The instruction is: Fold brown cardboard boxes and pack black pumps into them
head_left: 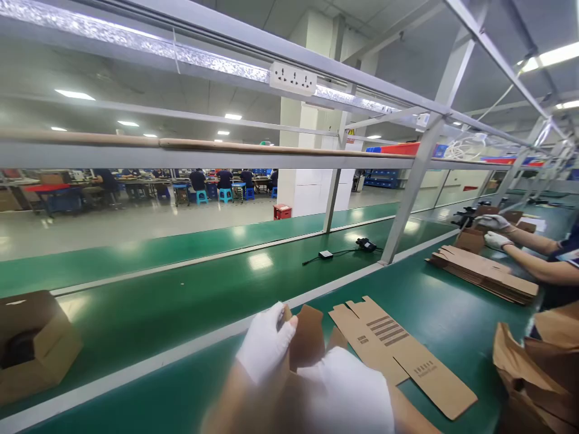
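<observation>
- Between both hands, a partly folded brown cardboard box (310, 337) with raised flaps.
- Pinched at its left wall between thumb and fingers of the white-gloved left hand (265, 346).
- Overlapped by the white-gloved right hand (350, 389); cannot tell whether grasping (fingertips hidden from view).
- Just right of the right fingers, flat on the green work surface (436, 307), a brown cardboard blank (384, 343) printed with dark bars.
- Farther right, a stack of flat brown cardboard (484, 274), near a co-worker's white-gloved hand (497, 240).
- Beyond the fingers, on the green belt (181, 313), a black adapter (366, 245) with cable.
- Well left of the left fingers, an open-topped brown carton (56, 346), something dark inside.
</observation>
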`<state>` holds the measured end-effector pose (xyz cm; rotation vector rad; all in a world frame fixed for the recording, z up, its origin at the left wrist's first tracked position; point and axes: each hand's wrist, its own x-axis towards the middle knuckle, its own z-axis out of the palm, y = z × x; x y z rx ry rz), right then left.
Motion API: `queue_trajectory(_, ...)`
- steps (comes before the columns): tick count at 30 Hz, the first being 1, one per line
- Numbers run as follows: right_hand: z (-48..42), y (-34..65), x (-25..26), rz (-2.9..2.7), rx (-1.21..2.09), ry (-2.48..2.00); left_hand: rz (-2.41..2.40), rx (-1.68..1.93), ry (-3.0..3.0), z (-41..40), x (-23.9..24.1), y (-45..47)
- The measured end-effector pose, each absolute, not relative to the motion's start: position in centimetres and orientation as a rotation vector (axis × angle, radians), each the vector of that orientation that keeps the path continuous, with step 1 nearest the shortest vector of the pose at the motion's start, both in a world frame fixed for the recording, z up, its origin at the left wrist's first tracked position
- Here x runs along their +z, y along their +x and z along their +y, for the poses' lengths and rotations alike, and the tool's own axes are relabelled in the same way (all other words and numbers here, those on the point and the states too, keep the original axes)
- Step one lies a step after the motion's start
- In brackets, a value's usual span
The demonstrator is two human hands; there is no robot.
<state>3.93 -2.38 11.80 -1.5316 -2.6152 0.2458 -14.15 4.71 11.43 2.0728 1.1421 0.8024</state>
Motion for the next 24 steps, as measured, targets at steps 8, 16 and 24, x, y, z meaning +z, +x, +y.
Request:
queue_trajectory(8, -2.4, 6.1, 13.8, -2.723, 0.066, -1.375, 0.670, 0.592, 2.204, 3.3, 13.1, -14.0)
queue_trajectory(16, -1.9, 8.1, 13.2, -2.059, -0.107, -1.134, 0.773, 0.763, 2.192, 3.5, 13.5, -14.5)
queue_trajectory(24, -0.4, 9.7, 11.6, -1.449, 1.046, -1.145, 0.509, 0.888, 2.274, 3.5, 13.0, -14.3)
